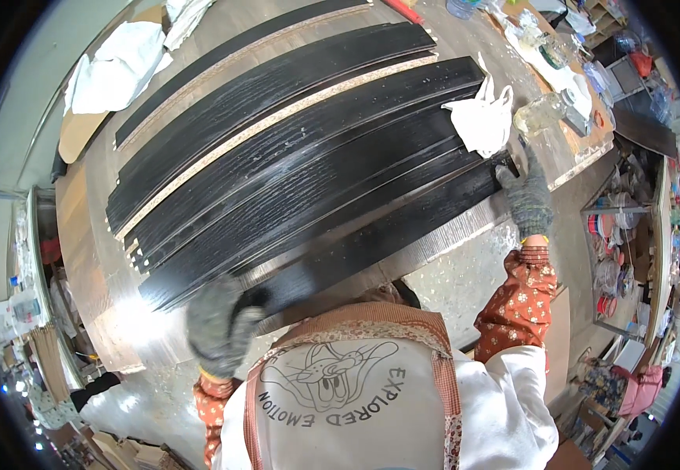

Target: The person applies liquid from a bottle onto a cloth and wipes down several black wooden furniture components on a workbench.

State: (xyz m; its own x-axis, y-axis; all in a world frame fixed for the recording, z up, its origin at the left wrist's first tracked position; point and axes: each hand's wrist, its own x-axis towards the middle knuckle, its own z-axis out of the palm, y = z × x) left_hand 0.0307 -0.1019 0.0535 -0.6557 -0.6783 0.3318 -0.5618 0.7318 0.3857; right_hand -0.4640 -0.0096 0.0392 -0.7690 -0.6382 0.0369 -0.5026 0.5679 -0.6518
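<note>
A long black board (387,239) with a wood-grain look slants across the near edge of the workbench. My right hand (529,200), in a grey knitted glove, grips its right end, with the thumb on the near side and the fingers around the far corner. At the other end, my left hand (218,325) wears the same kind of glove and closes around the board's left end; hand and board end are blurred there. Beyond this board, several more black boards (293,168) lie side by side, some showing pale raw chipboard edges.
A white plastic bag (482,121) sits on the boards' right ends. White cloth or plastic (117,66) lies on cardboard at the far left. A cluttered wooden surface (547,66) holds bottles and wrappings at the right. Shelving with spools (610,235) stands beyond the bench's right side.
</note>
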